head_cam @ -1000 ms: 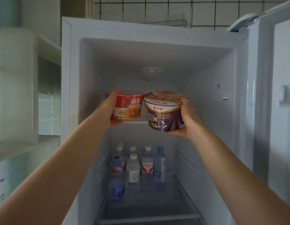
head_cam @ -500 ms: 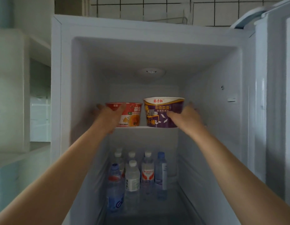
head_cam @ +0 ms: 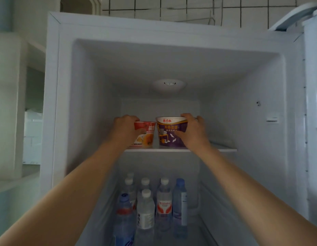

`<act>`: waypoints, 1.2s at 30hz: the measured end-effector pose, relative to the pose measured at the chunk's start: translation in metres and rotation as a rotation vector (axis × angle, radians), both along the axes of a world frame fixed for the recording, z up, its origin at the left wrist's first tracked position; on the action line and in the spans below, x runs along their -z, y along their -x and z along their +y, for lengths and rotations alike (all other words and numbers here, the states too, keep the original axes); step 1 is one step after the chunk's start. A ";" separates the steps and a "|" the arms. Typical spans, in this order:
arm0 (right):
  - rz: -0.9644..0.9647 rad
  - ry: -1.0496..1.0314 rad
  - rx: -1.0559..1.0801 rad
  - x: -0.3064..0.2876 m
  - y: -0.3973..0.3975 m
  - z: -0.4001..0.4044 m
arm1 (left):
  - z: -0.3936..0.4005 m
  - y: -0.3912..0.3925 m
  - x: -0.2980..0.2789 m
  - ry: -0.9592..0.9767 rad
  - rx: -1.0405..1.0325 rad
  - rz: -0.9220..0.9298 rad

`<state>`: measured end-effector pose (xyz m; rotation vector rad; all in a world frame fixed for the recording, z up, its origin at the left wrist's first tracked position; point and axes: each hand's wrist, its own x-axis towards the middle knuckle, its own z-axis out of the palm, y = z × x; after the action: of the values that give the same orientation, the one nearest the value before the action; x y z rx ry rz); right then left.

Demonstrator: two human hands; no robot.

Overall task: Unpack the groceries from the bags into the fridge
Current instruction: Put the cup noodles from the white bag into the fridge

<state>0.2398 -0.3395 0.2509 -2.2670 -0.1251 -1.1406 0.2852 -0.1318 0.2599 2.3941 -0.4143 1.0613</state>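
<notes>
The fridge [head_cam: 83,103] stands open so I can reach its upper shelf [head_cam: 221,149]. My right hand [head_cam: 193,132] curls its fingers round the purple noodle bowl [head_cam: 170,135] and my left hand [head_cam: 125,129] grips the red noodle bowl [head_cam: 147,134], both bowls resting side by side on that shelf, above the water bottles [head_cam: 154,206].

Two hands [head_cam: 126,129] [head_cam: 192,129] around noodle bowls [head_cam: 147,134] [head_cam: 169,134] on fridge shelf [head_cam: 223,149].

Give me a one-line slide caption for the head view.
Left hand and right hand set red noodle cup and purple noodle bowl on fridge shelf.
</notes>
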 end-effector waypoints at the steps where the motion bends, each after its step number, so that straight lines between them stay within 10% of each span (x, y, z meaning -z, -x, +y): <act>1: 0.016 -0.005 -0.010 -0.002 -0.007 0.000 | 0.000 -0.008 -0.002 0.001 0.009 0.013; 27: 0.263 0.187 -0.083 -0.010 -0.113 -0.019 | -0.004 -0.116 -0.014 -0.416 -0.155 0.143; 36: 0.058 0.004 -0.005 -0.016 -0.083 -0.011 | -0.013 -0.090 -0.015 -0.152 -0.101 0.041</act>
<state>0.3232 -0.3500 0.2665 -2.2995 -0.1092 -1.0717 0.3749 -0.1450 0.2750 2.5907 -0.3748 1.0568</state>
